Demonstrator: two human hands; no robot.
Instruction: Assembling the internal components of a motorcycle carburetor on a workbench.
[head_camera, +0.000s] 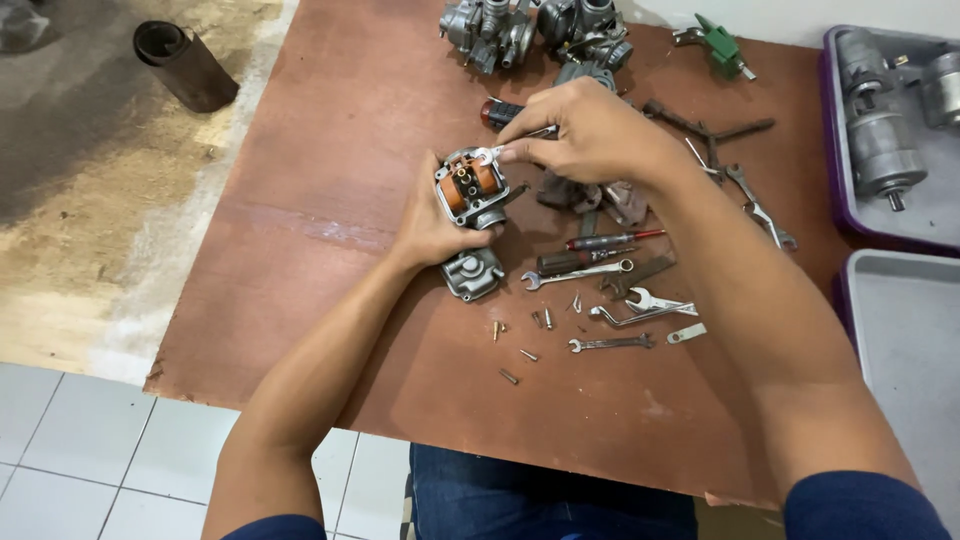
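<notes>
Left hand (428, 225) wrapped around a small carburetor (470, 187), held just above the brown tabletop (330, 250) with its open underside turned up and the orange float showing. Right hand (590, 130) closed narrow, fingertips (515, 148) pinching a thin metal tool (535, 132) whose tip meets the rim of the carburetor; hard to tell whether a screwdriver or a pick. Directly below, lying on the tabletop, a detached metal bowl cover (472, 273). Scattered near it, loose screws (520, 335) and several small wrenches (610, 343), plus a red-handled screwdriver (600, 242) and a rag (600, 198). Farther back, two more carburetors (535, 30), a green clamp (722, 45), and off to the right a purple-rimmed tray (832, 150) with motor parts. Likely risks: a slip of the tool tip off the rim and into the float, bending it or scratching the sealing face, since only fingertips steady the tool. Also possible, a small part dropping from the open body and rolling among the loose screws. With the carburetor gripped one-handed in mid-air, a hard push could twist it out of the grasp onto the bowl cover beneath.
</notes>
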